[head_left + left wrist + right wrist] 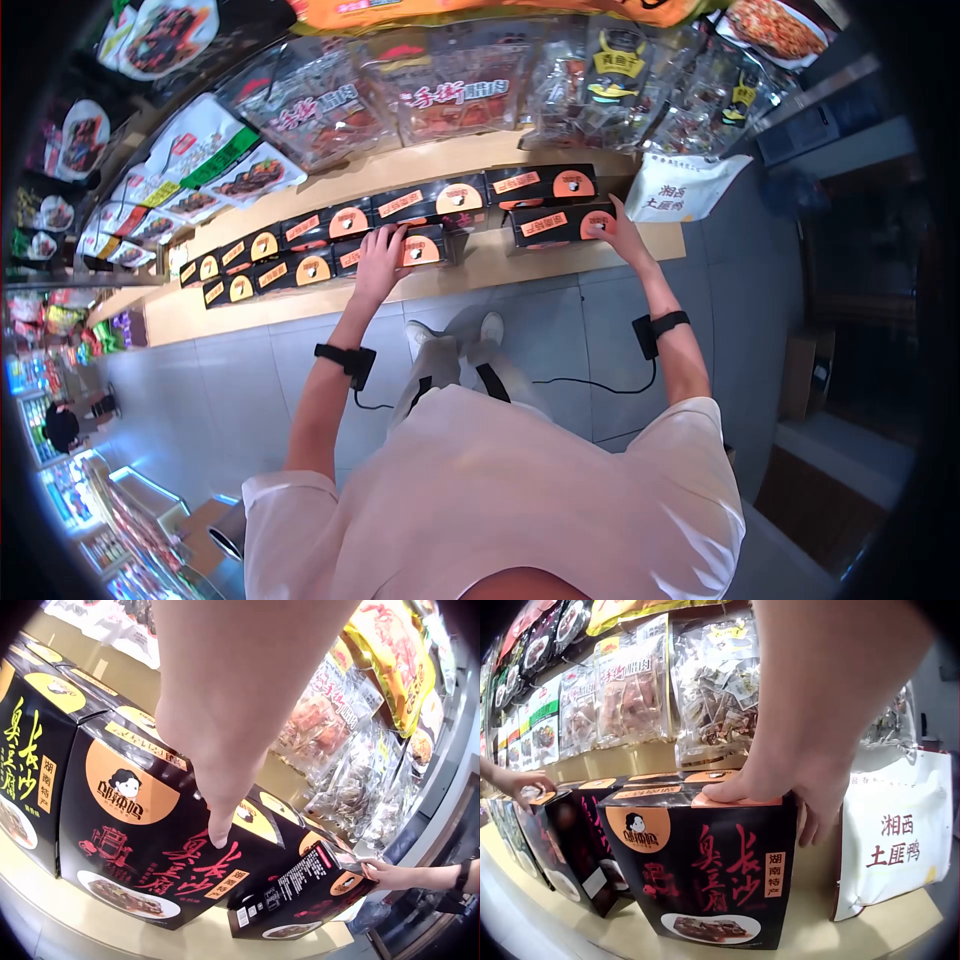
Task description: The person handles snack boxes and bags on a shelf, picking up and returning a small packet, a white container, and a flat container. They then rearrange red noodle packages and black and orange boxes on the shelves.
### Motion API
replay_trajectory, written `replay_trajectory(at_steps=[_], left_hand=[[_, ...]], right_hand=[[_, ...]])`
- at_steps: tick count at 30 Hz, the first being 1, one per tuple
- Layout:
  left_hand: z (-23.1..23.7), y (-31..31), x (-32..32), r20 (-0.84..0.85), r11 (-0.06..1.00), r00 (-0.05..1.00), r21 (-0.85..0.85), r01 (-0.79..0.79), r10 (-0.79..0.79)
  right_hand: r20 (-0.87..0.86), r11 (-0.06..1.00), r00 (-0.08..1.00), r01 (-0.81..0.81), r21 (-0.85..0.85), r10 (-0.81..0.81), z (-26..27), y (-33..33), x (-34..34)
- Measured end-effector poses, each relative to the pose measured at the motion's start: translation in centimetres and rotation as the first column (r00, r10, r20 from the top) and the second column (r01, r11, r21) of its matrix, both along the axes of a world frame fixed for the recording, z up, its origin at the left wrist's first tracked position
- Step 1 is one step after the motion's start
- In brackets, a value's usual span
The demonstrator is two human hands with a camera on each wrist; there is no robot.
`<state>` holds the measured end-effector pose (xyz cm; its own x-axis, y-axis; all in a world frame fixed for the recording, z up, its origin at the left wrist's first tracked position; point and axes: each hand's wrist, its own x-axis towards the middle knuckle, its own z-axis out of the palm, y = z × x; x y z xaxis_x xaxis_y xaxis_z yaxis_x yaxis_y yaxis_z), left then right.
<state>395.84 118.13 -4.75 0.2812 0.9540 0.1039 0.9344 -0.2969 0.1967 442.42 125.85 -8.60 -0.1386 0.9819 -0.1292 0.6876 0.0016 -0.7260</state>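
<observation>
Black boxes with orange labels stand in two rows along a wooden shelf. My left hand [378, 262] lies over the top of a front-row box [425, 247]; in the left wrist view a finger reaches down its front [127, 840]. Farther right, my right hand [624, 238] grips the right end of another front-row box [545, 226]. The right wrist view shows the thumb on top of this box [712, 862] and the fingers at its side. A gap separates the two held boxes, with back-row boxes [430, 200] behind.
A white pouch [675, 188] stands at the shelf's right end, right of my right hand. Clear packs of meat [460, 100] and bagged snacks [600, 90] fill the area behind the boxes. Grey floor tiles [540, 330] lie below the shelf edge [300, 317].
</observation>
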Motion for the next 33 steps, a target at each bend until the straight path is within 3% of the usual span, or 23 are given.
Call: replay_trajectory(at_steps=[2, 6, 9, 13, 14, 18, 21, 28, 31, 33], left_hand=[[0.1, 0.2, -0.2, -0.002, 1.0, 1.0, 0.002, 0.006, -0.006], [-0.1, 0.0, -0.4, 0.006, 1.0, 1.0, 0.026, 0.006, -0.006], [-0.2, 0.0, -0.4, -0.004, 1.0, 1.0, 0.022, -0.01, 0.01], [-0.1, -0.1, -0.3, 0.01, 1.0, 1.0, 0.014, -0.013, 0.013], [-0.1, -0.1, -0.4, 0.01, 1.0, 1.0, 0.015, -0.012, 0.012], [-0.2, -0.2, -0.2, 0.002, 0.999, 1.0, 0.029, -0.02, 0.02], [-0.3, -0.3, 0.1, 0.002, 0.997, 1.0, 0.065, -0.03, 0.03], [-0.7, -0.7, 0.5, -0.004, 0.995, 0.997, 0.069, -0.077, 0.078], [-0.2, -1.0, 0.6, 0.048, 0.994, 0.994, 0.045, -0.096, 0.094], [0.2, -1.6, 0.4, 0.087, 0.994, 0.991, 0.014, -0.105, 0.103]], right_hand=[[-0.058, 0.999, 0.998, 0.019, -0.03, -0.021, 0.4, -0.2, -0.4], [0.049, 0.982, 0.981, 0.187, -0.007, -0.186, 0.3, -1.2, -1.8], [-0.078, 0.995, 0.992, 0.099, 0.005, -0.098, 0.3, -1.8, -2.9], [-0.149, 0.988, 0.979, 0.148, 0.04, -0.141, -0.7, -2.4, -5.9], [-0.273, 0.986, 0.951, 0.162, 0.032, -0.147, -1.5, -2.6, -6.9], [-0.234, 0.979, 0.953, 0.203, 0.016, -0.193, 2.1, -4.0, -11.7], [-0.064, 0.978, 0.98, 0.193, 0.083, -0.188, -0.4, -3.3, -13.2], [-0.081, 0.976, 0.979, 0.192, 0.098, -0.185, -0.9, -3.1, -13.3], [-0.243, 0.963, 0.957, 0.205, 0.174, -0.16, -0.8, -3.2, -13.8], [-0.223, 0.962, 0.96, 0.209, 0.175, -0.168, -0.1, -3.4, -14.0]])
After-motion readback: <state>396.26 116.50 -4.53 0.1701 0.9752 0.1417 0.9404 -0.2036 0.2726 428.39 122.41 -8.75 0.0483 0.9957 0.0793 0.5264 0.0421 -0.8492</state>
